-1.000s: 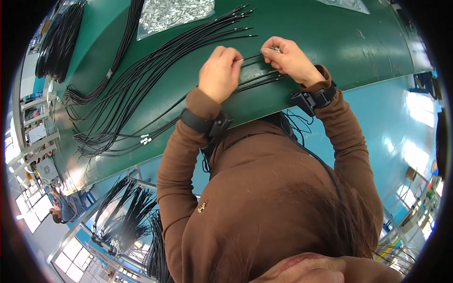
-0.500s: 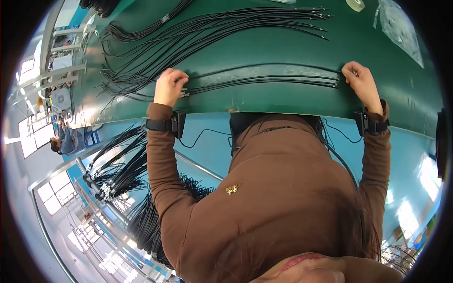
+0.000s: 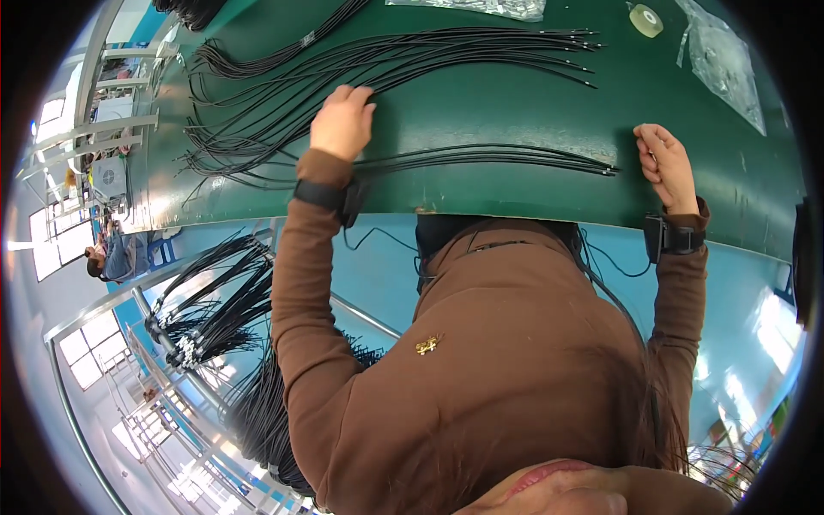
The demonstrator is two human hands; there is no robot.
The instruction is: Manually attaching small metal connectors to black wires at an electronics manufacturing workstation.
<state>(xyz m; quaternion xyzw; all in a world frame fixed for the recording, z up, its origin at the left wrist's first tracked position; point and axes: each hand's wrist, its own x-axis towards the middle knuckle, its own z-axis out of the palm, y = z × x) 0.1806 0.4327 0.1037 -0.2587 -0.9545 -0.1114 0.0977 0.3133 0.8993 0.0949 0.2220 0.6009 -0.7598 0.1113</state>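
My left hand (image 3: 342, 124) is over the near side of a loose spread of black cables (image 3: 412, 64), its fingers slightly spread and no cable visibly gripped. Whether its fingertips touch the cables I cannot tell. Below it, a smaller group of black cables (image 3: 489, 153) runs rightward, close to the table's near edge, with metal tips at the right end. My right hand (image 3: 665, 163) is just right of those tips, apart from them. Its fingers are loosely bent, thumb and fingertips apart, with nothing visible in them.
On the green table (image 3: 515, 107) lie a tape roll (image 3: 645, 21), a clear plastic bag (image 3: 725, 73), a bag of small parts (image 3: 481, 7) and a tied cable bundle (image 3: 296, 47). Black cables hang on a metal rack (image 3: 206, 335) at my left. A person (image 3: 116, 253) sits farther left.
My left hand has moved up and right, from the near cables' left ends to the wider spread. My right hand has let go of a cable end, and that cable now lies with the near group.
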